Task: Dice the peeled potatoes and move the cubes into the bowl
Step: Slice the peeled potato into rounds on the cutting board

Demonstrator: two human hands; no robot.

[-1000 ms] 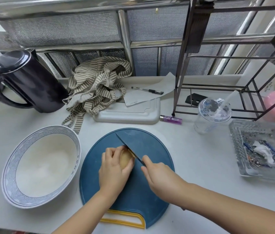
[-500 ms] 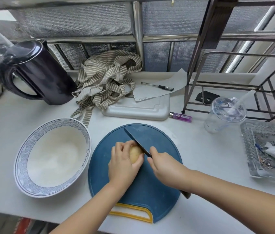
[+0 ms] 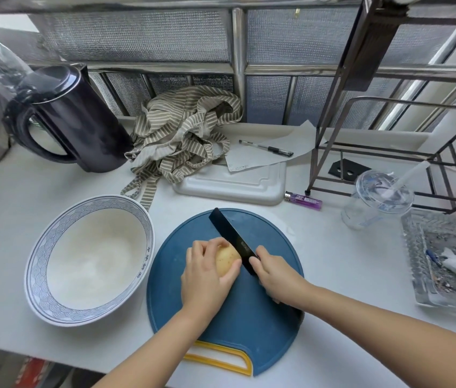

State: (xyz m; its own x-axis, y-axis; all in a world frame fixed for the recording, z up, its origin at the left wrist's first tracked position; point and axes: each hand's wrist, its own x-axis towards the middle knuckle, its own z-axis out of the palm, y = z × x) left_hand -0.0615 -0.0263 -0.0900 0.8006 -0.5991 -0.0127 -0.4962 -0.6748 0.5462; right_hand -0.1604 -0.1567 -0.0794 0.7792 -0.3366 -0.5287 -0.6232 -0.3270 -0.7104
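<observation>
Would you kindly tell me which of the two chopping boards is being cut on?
The round blue board, bearing the potato; the white rectangular board behind lies partly under paper and cloth.

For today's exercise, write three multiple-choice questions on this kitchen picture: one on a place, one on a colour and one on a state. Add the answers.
1. Where does the bowl stand?
A) left of the cutting board
B) on the cutting board
C) in a sink

2. What colour is the cutting board's face?
A) green
B) blue
C) white

3. What state is the potato in?
A) diced into cubes
B) lying in the bowl
C) whole, held on the board

Answers:
1 A: the bowl sits on the counter beside the board's left edge.
2 B: the face is blue, with a yellow handle.
3 C: the left hand grips it with no cut showing, and the right hand holds the knife beside it.
</observation>
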